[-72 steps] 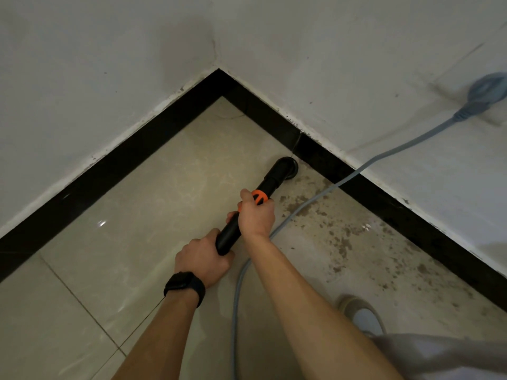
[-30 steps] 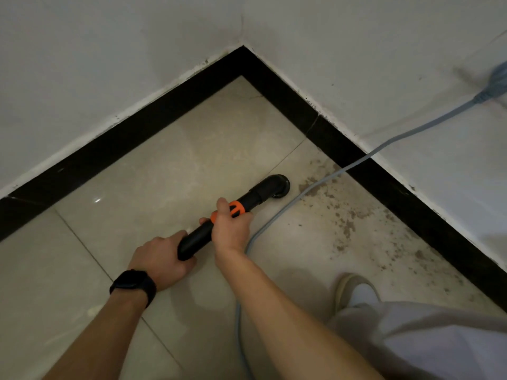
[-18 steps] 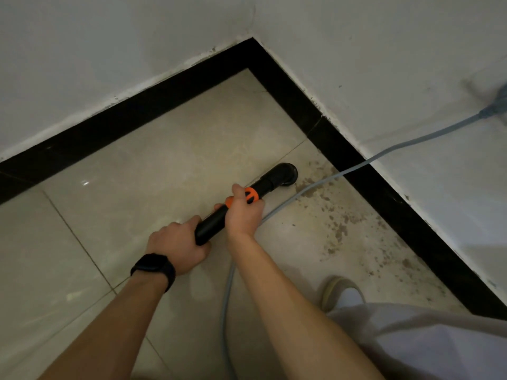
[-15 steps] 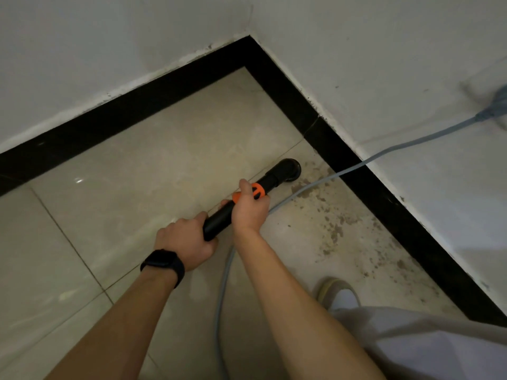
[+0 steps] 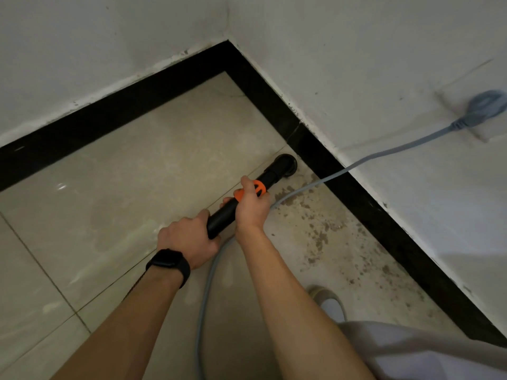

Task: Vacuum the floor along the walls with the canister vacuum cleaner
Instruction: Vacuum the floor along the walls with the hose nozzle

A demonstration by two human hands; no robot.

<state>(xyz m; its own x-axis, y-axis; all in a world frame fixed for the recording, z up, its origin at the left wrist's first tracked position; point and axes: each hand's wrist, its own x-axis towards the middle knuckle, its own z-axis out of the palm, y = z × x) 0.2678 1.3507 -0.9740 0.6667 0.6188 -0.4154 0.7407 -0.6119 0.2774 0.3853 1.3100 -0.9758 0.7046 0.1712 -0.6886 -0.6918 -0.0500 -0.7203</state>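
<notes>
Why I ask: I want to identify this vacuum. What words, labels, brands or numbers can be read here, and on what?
No text can be read anywhere in this view.
Tube: plain black, no print showing.
Orange collar: no lettering visible.
Watch: dark, nothing readable on it.
Plug on the wall: blurred, and any marking is illegible.

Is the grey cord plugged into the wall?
Plugged in, it seems: the plug sits on the wall socket, cord hanging from it.
</notes>
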